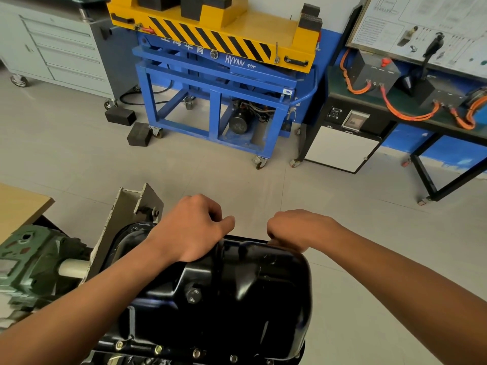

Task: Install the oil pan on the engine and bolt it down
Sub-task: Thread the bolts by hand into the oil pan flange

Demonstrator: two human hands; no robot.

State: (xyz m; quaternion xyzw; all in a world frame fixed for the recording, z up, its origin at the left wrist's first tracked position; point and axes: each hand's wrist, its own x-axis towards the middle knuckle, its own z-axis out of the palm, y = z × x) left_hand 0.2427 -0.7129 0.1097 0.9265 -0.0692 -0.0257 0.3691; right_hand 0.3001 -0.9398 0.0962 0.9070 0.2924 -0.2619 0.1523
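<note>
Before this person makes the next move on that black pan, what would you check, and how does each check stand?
1. Oil pan in place on the engine: ok.
2. Near-flange bolts fitted: ok, several heads show along the near edge.
3. Those bolts tight: cannot tell.
4. Far-edge bolts fitted: cannot tell, hidden behind the pan and both hands.
5. What the left hand and right hand hold: cannot tell; their fingers curl at the far rim and hide it.
6. Drain plug fitted: ok, its head shows on the pan's side.
</note>
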